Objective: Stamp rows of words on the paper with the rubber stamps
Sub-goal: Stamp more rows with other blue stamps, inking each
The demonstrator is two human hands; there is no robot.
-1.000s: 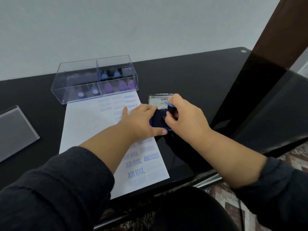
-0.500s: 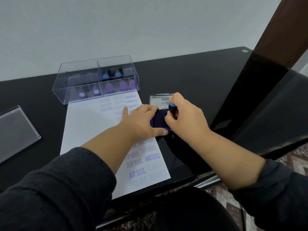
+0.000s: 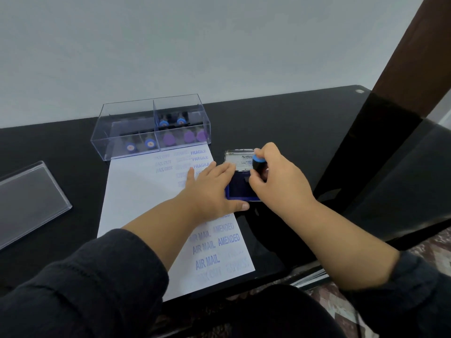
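A white paper (image 3: 136, 206) lies on the black table, with rows of blue words such as FRAGILE, AIR MAIL and AMENDED down its right side. Right of it sits an open blue ink pad (image 3: 240, 191) with its silver lid (image 3: 238, 159) tipped back. My right hand (image 3: 275, 181) grips a black rubber stamp with a blue cap (image 3: 258, 162), held down on the pad. Lying flat across the paper's right edge, my left hand (image 3: 210, 191) has its fingers spread and its thumb against the pad's near left corner.
A clear plastic box (image 3: 151, 129) holding several blue-capped and purple-capped stamps stands at the paper's far end. A clear lid (image 3: 29, 201) lies at the left. A dark wooden post (image 3: 410, 57) rises at the right, beside the table's edge.
My right hand has shifted the stamp slightly on the ink pad. My left hand stays flat on the paper beside the pad.
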